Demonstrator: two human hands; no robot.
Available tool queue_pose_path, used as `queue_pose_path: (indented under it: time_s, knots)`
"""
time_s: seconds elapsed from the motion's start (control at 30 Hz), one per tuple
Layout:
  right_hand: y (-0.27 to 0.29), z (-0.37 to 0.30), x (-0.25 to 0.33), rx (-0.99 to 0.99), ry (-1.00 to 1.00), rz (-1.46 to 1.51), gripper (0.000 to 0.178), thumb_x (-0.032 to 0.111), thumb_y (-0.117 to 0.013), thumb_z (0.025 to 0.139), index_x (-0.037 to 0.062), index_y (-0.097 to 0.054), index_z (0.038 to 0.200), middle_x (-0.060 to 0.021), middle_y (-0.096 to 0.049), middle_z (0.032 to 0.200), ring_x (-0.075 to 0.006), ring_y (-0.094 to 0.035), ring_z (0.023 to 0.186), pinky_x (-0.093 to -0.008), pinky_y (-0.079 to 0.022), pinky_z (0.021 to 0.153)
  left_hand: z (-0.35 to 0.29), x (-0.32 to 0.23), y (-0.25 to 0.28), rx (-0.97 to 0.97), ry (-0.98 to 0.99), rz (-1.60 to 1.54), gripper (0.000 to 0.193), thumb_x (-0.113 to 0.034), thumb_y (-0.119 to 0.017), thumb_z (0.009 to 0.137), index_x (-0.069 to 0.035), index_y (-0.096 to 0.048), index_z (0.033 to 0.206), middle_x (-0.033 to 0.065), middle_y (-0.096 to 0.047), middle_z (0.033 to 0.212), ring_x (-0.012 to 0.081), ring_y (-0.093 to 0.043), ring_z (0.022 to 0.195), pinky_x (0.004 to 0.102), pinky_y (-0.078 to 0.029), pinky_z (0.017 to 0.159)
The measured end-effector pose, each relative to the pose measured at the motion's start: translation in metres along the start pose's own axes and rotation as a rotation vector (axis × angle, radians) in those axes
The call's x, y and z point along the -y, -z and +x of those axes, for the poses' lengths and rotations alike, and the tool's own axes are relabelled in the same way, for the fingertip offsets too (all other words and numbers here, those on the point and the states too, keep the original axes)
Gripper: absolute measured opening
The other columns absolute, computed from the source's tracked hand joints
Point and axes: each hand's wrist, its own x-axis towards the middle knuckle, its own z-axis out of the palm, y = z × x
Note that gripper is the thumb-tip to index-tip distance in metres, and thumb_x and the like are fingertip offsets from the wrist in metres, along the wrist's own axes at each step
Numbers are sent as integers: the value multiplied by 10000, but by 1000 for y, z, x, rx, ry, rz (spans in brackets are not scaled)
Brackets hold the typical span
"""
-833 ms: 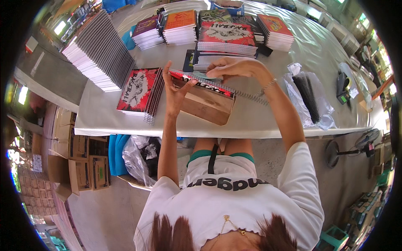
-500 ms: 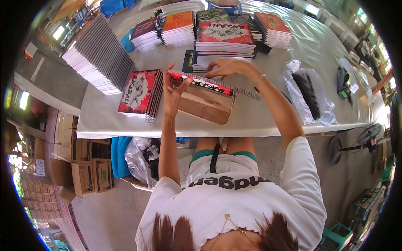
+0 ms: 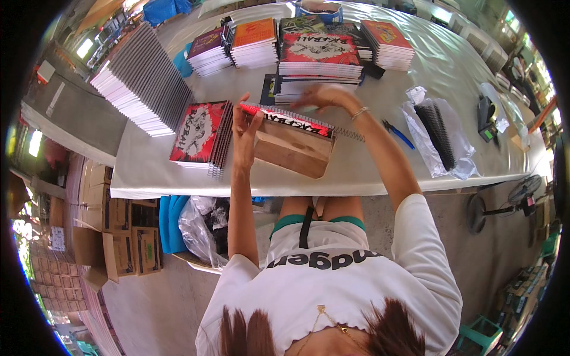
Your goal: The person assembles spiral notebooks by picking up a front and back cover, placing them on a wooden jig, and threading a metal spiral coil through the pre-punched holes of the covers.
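Observation:
A notebook with a red, black and white cover stands on its lower edge against a wooden block. My left hand is closed on the notebook's left end, thumb on the near face and fingers behind. A dark spiral coil runs along the notebook's upper edge, and a loose length sticks out past its right end. My right hand is just above that coiled edge, its fingers bent and smeared by motion. Whether they touch the coil is not clear.
A short stack of red coil-bound notebooks lies left of my left hand, before a tall leaning stack. More notebook stacks stand behind. To the right are blue-handled pliers and a plastic bag of black coils.
The loose coil past the notebook's right end has become shorter. My right hand has shifted slightly, and its forearm has moved left, uncovering more of the pliers. My left hand keeps its grip.

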Motion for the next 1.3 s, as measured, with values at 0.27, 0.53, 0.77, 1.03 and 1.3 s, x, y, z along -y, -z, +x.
queue_pose_path:
  time_s: [0.27, 0.53, 0.77, 1.03, 1.3]
  knots:
    - [8, -9, 32, 7, 292, 355, 673, 606, -670, 790, 59, -604, 1177, -67, -590, 1182, -159, -576, 936, -288, -547, 771, -6, -4, 5, -4, 4, -66, 499, -163, -618, 937, -96, -428, 1393, -44, -496, 996, 55, -449, 960, 227, -327, 940]
    - [23, -18, 45, 86, 922, 655, 543, 507, -656, 856, 67, -646, 1173, -54, -602, 1195, -155, -557, 1059, -302, -542, 822, -8, -3, 8, -21, -5, -96, 489, -150, -603, 948, -88, -429, 1401, -56, -490, 974, 56, -443, 957, 218, -311, 947]
    - [14, -16, 41, 221, 605, 914, 528, 478, -667, 860, 60, -634, 1181, 1, -576, 1131, -108, -567, 886, -236, -506, 819, -8, 3, 11, -7, -46, -58, 470, -161, -599, 952, -66, -439, 1384, -27, -539, 1072, 68, -466, 1015, 235, -335, 952]
    - [-23, -42, -35, -246, 340, 457, 513, 435, -656, 858, 82, -614, 1228, -62, -611, 1186, -186, -571, 1053, -303, -430, 945, -34, 12, -11, -293, -92, -16, 231, -127, -695, 884, -58, -612, 1088, 5, -610, 961, 81, -527, 917, 233, -405, 859]
    - [-138, -127, -132, -818, -463, 42, 513, 237, -611, 881, 70, -485, 1350, -224, -479, 1339, -385, -385, 1281, -460, -273, 1078, -64, -8, -38, -258, 11, -38, 238, -86, -713, 856, -47, -624, 1073, -1, -624, 967, 93, -554, 870, 237, -427, 824]
